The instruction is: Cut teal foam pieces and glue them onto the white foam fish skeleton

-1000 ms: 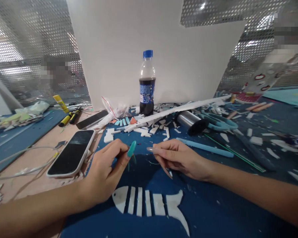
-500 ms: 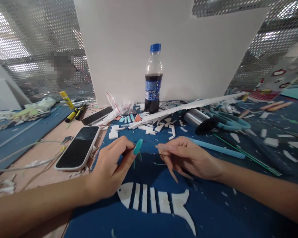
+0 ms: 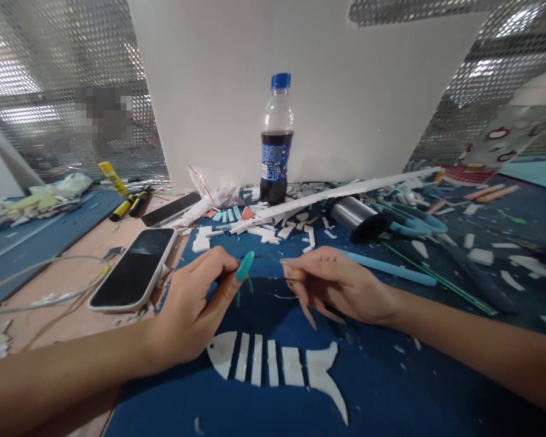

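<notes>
My left hand (image 3: 195, 309) and my right hand (image 3: 337, 285) hover close together above a blue mat (image 3: 391, 388), both closed in a pinch. A thin dark strand (image 3: 273, 278) runs between their fingertips. The left thumb has a long teal nail, and the right hand's long nails point down toward the mat. Just in front of the hands, a fish skeleton (image 3: 273, 367) made of white cut pieces lies flat on the mat.
A phone (image 3: 134, 276) lies face up to the left, next to a cable (image 3: 40, 279). Behind the hands are a cola bottle (image 3: 275, 152), a white board (image 3: 300, 91), white scraps, a long white strip (image 3: 337, 194), a metal cylinder (image 3: 352, 215), teal scissors (image 3: 409, 221) and a blue stick (image 3: 391, 270).
The view has shifted slightly. Both hands stay pinched together in nearly the same place, and the right hand's fingers have curled a little further down.
</notes>
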Demonstrator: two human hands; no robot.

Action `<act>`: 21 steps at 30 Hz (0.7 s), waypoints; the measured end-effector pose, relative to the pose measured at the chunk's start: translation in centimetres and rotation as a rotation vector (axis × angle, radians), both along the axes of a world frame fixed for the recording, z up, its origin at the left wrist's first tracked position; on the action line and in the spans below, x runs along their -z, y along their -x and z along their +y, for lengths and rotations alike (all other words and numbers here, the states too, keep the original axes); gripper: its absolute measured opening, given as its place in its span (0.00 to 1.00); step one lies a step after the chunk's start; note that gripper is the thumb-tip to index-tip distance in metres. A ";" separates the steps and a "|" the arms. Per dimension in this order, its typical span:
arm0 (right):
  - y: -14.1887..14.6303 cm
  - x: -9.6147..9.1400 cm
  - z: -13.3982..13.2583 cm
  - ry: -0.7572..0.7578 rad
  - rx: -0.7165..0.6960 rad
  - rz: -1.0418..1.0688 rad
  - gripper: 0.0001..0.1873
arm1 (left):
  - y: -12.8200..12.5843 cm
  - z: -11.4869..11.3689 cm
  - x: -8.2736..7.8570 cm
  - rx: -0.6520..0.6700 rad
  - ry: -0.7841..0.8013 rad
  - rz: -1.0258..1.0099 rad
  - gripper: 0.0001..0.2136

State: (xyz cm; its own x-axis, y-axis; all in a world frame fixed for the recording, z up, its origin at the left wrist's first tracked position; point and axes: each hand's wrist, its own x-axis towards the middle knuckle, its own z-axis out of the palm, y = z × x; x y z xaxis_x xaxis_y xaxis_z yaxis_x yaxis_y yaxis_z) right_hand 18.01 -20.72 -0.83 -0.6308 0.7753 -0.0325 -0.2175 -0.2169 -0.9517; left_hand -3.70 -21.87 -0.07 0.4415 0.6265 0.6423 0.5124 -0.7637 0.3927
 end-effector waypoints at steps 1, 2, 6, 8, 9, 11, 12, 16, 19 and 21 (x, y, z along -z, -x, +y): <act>0.0 0.0 0.0 -0.005 0.000 0.007 0.17 | 0.0 0.0 0.0 -0.002 0.000 0.002 0.08; 0.0 0.0 0.0 -0.009 0.002 0.011 0.16 | 0.0 0.0 0.0 -0.003 0.002 0.004 0.08; 0.0 -0.1 0.0 -0.023 0.014 0.001 0.16 | 0.2 0.0 0.2 0.003 0.022 0.003 0.07; 0.0 -0.1 0.0 -0.019 -0.004 -0.011 0.17 | 0.2 -0.1 0.2 0.010 0.018 -0.003 0.07; 0.0 -0.2 0.0 -0.016 -0.009 -0.014 0.18 | 0.2 -0.1 0.2 0.013 0.014 -0.004 0.07; 0.0 -0.2 0.0 -0.018 -0.008 -0.016 0.18 | 0.2 -0.1 0.2 0.012 0.002 0.000 0.07; 0.0 -0.1 0.0 -0.022 -0.005 -0.014 0.18 | 0.2 -0.1 0.1 0.007 -0.002 0.004 0.07; 0.0 -0.1 0.0 -0.035 0.012 0.005 0.18 | 0.2 -0.2 0.1 -0.013 -0.004 0.020 0.07; -0.1 0.0 0.0 -0.036 0.004 -0.021 0.18 | 0.2 -0.2 0.1 -0.008 0.002 0.019 0.07; -0.1 0.0 0.0 -0.035 -0.002 -0.028 0.18 | 0.2 -0.2 0.1 -0.008 0.002 0.021 0.07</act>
